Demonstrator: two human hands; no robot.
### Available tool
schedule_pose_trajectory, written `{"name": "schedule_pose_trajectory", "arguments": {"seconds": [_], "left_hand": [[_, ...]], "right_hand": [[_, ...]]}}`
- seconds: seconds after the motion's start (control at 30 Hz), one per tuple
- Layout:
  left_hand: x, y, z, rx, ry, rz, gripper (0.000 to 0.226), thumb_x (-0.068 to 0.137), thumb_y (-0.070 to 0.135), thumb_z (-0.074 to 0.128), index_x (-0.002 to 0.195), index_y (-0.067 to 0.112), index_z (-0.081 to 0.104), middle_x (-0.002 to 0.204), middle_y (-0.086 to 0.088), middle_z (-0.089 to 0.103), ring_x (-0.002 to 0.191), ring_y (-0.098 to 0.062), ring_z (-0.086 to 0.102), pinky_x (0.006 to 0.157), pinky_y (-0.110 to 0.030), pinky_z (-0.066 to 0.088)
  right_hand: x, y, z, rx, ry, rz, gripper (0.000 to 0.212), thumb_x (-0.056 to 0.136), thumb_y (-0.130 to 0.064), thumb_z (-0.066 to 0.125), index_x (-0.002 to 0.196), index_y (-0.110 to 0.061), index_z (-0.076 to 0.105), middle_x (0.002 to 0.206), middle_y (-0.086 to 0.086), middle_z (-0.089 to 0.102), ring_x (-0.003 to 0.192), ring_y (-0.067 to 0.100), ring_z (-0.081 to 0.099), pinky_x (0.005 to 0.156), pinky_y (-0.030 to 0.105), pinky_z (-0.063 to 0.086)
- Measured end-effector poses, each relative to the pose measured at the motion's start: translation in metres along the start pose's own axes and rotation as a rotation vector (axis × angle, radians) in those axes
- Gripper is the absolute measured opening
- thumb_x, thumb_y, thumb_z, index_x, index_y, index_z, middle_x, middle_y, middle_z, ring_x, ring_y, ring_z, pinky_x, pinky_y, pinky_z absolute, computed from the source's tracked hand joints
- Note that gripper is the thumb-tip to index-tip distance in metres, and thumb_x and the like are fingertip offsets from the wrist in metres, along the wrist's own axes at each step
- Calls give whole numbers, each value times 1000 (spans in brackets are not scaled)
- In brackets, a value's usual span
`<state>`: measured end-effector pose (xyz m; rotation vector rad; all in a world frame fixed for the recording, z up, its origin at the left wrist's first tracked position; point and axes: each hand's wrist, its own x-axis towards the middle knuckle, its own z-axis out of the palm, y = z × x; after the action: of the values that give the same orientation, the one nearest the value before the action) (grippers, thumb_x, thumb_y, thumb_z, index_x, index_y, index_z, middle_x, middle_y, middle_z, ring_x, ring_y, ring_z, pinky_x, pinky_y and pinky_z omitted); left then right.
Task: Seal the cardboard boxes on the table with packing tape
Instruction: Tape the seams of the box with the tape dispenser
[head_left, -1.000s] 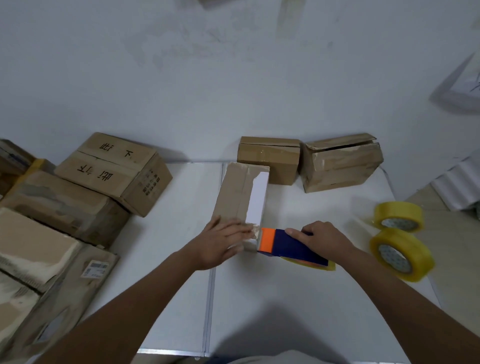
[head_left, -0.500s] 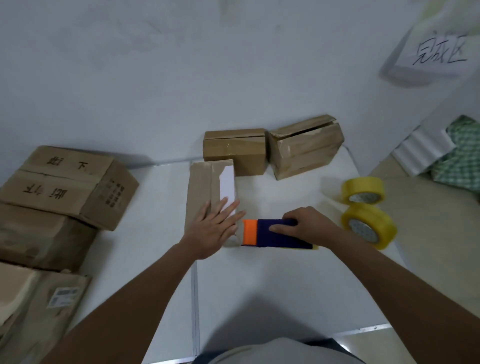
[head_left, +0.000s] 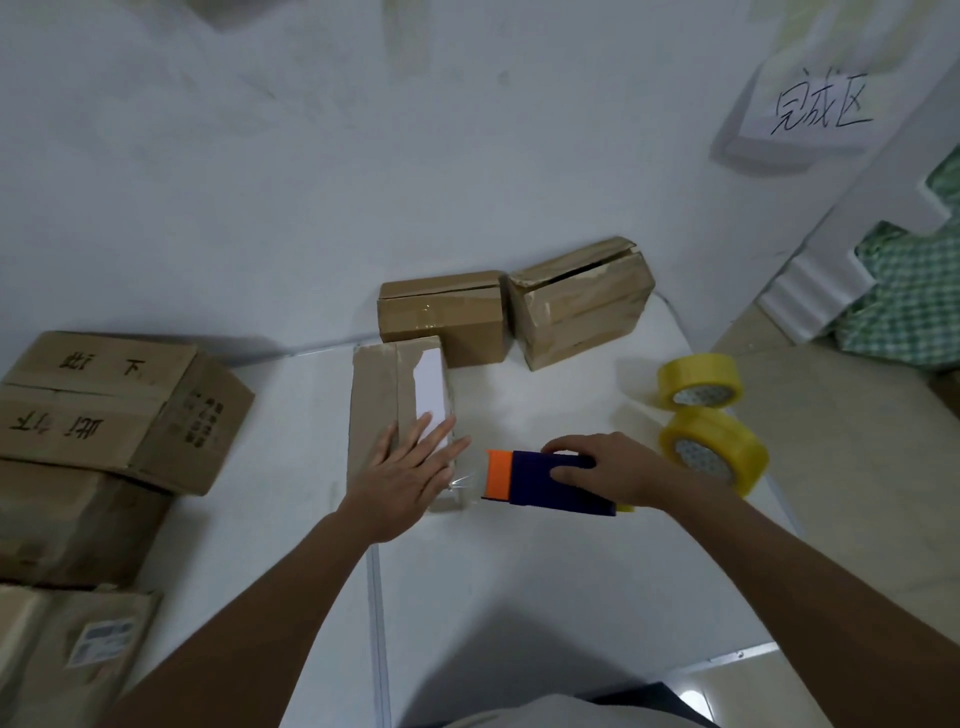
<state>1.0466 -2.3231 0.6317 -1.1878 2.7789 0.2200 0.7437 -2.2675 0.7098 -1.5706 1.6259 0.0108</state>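
- Since a moment ago your right hand (head_left: 618, 470) has pulled the tape dispenser (head_left: 545, 480) a little clear of the box (head_left: 384, 410), leaving clear tape across the gap.
- Box's long axis runs away from you; your left hand (head_left: 410, 478), fingers spread flat, presses its near end.
- Dispenser, gripped in your right hand, sits just right of that end.

Just one view here, from the cam on your head. It looks forward and steeply down over the table (head_left: 519, 597), close enough that both your forearms run in from the bottom edge. Wide lens, so it also catches the wall (head_left: 311, 182) behind and floor (head_left: 857, 467) off right.
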Motion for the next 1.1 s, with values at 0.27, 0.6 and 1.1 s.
{"name": "schedule_pose_trajectory", "arguments": {"seconds": [0.27, 0.6, 1.1], "left_hand": [[0, 5, 5, -4, -8, -57, 54, 105, 52, 0, 157, 39, 4, 167, 6, -1, 153, -17, -9, 122, -52, 2], [-5, 22, -2, -83, -13, -153, 70, 91, 58, -27, 155, 39, -9, 164, 11, -18, 150, -16, -23, 120, -51, -9], [1, 6, -16, -602, -67, -172, 45, 108, 39, 15, 152, 43, 9, 159, 25, 1, 146, 7, -15, 116, -31, -21]], "right_hand": [[11, -17, 30, -252, 195, -95, 42, 101, -41, 41, 140, -28, 48, 123, -1, 67, 105, 21, 62, 93, 34, 47], [36, 17, 33, -461, 238, 247, 35, 100, -41, 38, 117, -20, 60, 114, 7, 67, 103, 27, 63, 88, 34, 43], [80, -6, 102, -157, 559, 75, 35, 92, -36, 60, 125, -23, 60, 124, 7, 55, 108, 28, 53, 87, 37, 44]]}}
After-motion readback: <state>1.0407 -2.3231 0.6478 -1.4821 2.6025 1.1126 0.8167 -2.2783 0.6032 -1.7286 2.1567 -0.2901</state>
